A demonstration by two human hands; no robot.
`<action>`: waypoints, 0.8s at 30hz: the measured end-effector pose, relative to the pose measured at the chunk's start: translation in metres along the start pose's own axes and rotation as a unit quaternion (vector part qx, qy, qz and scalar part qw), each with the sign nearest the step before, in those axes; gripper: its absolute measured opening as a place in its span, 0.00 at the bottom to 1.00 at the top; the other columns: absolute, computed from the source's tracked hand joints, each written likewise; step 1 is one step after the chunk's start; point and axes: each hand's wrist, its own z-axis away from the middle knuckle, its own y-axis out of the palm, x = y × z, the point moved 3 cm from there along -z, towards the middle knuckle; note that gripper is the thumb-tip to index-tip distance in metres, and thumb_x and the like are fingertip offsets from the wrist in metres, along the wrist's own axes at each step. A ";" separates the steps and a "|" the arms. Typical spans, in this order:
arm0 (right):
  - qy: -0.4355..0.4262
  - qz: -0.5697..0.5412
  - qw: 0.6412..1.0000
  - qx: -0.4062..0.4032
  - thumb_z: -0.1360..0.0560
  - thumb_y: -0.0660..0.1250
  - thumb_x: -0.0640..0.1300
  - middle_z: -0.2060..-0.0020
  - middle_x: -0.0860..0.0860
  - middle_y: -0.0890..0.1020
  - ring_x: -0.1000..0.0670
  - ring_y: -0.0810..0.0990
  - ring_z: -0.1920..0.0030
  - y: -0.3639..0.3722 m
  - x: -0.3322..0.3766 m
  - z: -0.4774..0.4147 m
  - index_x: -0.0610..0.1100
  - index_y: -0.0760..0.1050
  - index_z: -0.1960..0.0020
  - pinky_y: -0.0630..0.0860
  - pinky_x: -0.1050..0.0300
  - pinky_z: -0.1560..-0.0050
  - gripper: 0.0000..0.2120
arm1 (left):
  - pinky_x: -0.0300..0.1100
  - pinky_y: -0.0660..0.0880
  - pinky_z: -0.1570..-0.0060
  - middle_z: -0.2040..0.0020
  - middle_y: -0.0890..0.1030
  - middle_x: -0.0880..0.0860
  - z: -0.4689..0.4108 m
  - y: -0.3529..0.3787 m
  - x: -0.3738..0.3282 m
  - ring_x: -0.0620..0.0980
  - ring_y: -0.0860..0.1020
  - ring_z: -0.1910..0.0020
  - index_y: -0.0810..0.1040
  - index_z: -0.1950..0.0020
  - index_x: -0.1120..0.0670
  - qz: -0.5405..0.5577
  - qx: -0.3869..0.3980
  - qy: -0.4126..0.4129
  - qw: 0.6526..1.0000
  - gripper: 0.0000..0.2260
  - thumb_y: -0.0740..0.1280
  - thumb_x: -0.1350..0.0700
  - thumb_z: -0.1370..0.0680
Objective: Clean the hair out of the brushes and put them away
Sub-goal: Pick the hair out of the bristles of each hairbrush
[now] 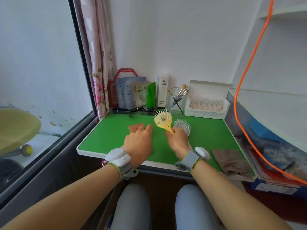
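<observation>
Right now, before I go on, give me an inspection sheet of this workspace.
Surface: green tabletop, white-edged.
Job's things: yellow brush raised, bristles toward camera; grey brush lying behind it; brown bear-shaped item, kind unclear.
Clutter: sachets, green tube, white carton, makeup brushes, open box, beige cloth.
Hands: right hand grips the yellow brush's handle; left hand at the brown item, grip unclear.
Cables: orange cable hanging at right.
Surroundings: window, floral curtain, white wall.
</observation>
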 end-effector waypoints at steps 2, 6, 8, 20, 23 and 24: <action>-0.012 0.004 1.000 0.003 0.24 0.63 0.42 0.73 0.50 0.68 0.48 0.66 0.71 0.002 0.001 0.003 0.46 0.64 0.68 0.58 0.55 0.70 0.15 | 0.50 0.76 0.62 0.44 0.77 0.54 -0.001 0.002 -0.001 0.61 0.80 0.57 0.66 0.36 0.53 -0.005 0.005 -0.001 1.000 0.19 0.55 0.66 0.26; -0.029 0.010 0.999 0.023 0.24 0.64 0.43 0.73 0.51 0.69 0.50 0.66 0.72 0.007 0.004 0.012 0.46 0.66 0.67 0.58 0.56 0.72 0.14 | 0.49 0.72 0.65 0.42 0.77 0.54 -0.004 0.005 -0.003 0.63 0.79 0.56 0.63 0.33 0.51 -0.004 0.000 -0.001 1.000 0.21 0.55 0.65 0.25; -0.032 0.018 0.999 0.031 0.24 0.64 0.44 0.73 0.51 0.69 0.50 0.67 0.72 0.010 0.004 0.017 0.46 0.67 0.66 0.58 0.56 0.72 0.13 | 0.51 0.73 0.64 0.41 0.76 0.54 -0.006 0.008 -0.003 0.64 0.79 0.54 0.58 0.28 0.49 0.006 -0.007 -0.002 1.000 0.26 0.56 0.65 0.25; -0.002 0.007 1.000 0.023 0.24 0.62 0.43 0.74 0.51 0.66 0.50 0.64 0.73 0.012 -0.005 0.023 0.46 0.62 0.69 0.58 0.56 0.71 0.16 | 0.47 0.65 0.66 0.51 0.76 0.54 -0.019 0.005 -0.004 0.61 0.76 0.59 0.60 0.25 0.47 0.051 -0.092 0.001 0.994 0.29 0.57 0.66 0.25; -0.002 -0.008 1.000 0.028 0.25 0.62 0.42 0.74 0.51 0.66 0.48 0.64 0.72 0.013 -0.005 0.025 0.46 0.61 0.69 0.59 0.55 0.69 0.16 | 0.47 0.64 0.62 0.53 0.77 0.54 -0.023 0.004 -0.005 0.59 0.75 0.62 0.62 0.26 0.47 0.055 -0.086 -0.007 0.995 0.28 0.57 0.66 0.25; -0.002 -0.010 1.000 0.030 0.25 0.62 0.42 0.74 0.50 0.66 0.48 0.65 0.72 0.013 -0.005 0.025 0.46 0.62 0.69 0.59 0.55 0.69 0.16 | 0.47 0.65 0.61 0.53 0.77 0.54 -0.024 0.006 -0.005 0.58 0.73 0.63 0.62 0.27 0.46 0.053 -0.071 -0.012 0.996 0.28 0.56 0.66 0.25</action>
